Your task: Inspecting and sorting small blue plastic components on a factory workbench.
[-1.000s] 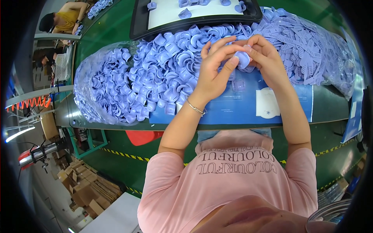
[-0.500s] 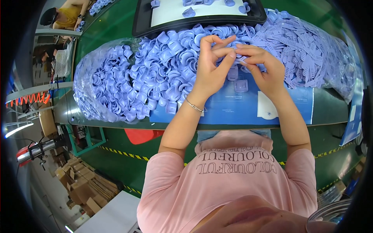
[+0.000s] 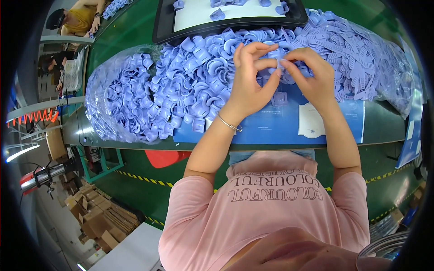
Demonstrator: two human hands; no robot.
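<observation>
Over the front middle of the workbench, my two hands meet fingertip to fingertip. Between them shows a small part of a periwinkle plastic piece point(image 3: 279, 63), mostly covered by the fingers. My left hand point(image 3: 252, 80), with a thin bracelet at its wrist, pinches it from the left. Thumb and forefinger of my right hand point(image 3: 315, 74) grip it from the right. A squarish periwinkle piece point(image 3: 279, 99) lies just below them on a blue printed sheet point(image 3: 266, 122). Beside my left hand spreads a heap of curved periwinkle plastic pieces point(image 3: 194, 86).
Flat perforated periwinkle strips point(image 3: 350, 63) spill from a clear bag at right. Another clear bag point(image 3: 101, 108) holds curved pieces at left. A black-rimmed tray point(image 3: 163, 20) with several pieces stands at the back. Far left, another person point(image 3: 79, 21) sits at the bench.
My hands have shifted slightly right, and the right fingers have closed into a tighter pinch. My left fingers are more curled. One squarish piece below the hands is now covered by them.
</observation>
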